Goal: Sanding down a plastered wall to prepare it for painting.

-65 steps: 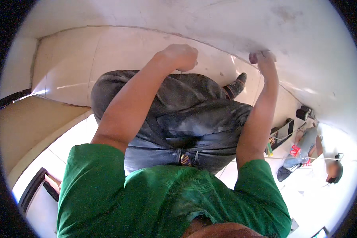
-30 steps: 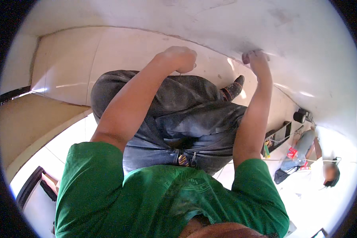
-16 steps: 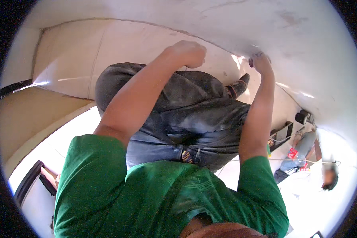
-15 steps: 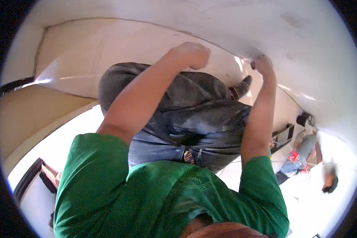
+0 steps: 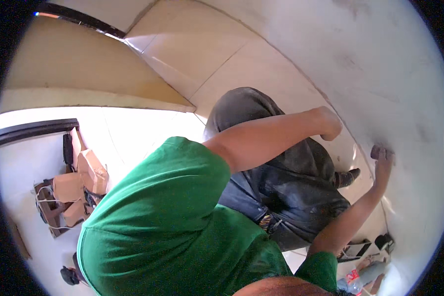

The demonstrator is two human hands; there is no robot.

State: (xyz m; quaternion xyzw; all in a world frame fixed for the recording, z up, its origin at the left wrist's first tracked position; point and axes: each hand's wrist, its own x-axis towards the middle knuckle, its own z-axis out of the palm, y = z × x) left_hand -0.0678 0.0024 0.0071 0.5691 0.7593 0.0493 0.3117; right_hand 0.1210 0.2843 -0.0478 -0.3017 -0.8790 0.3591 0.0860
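Observation:
My right hand (image 5: 386, 157) reaches up to the white wall (image 5: 375, 74). Its fingers are closed around a small dark brown block (image 5: 375, 151), which lies against the wall's surface. What the block is made of cannot be told. Grey smudges mark the wall around and above that hand. My left hand (image 5: 329, 123) is curled into a fist close to the line where wall and floor meet. Its fingers are turned away, so anything inside it is hidden. Both arms extend over my bent legs in dark trousers (image 5: 251, 108).
My foot (image 5: 349, 178) in dark footwear rests near the wall's base. A yellowish panel (image 5: 93, 64) stands at the upper left. Cardboard pieces (image 5: 79, 187) and a black cap (image 5: 69, 275) lie at the left. Toward the lower right is a red-labelled bottle (image 5: 353, 282) beside another person's leg.
My view has swung left, so legs, hands and wall appear farther right and lower, and the cardboard has come into sight. The right hand still holds the block at the wall; the left remains curled.

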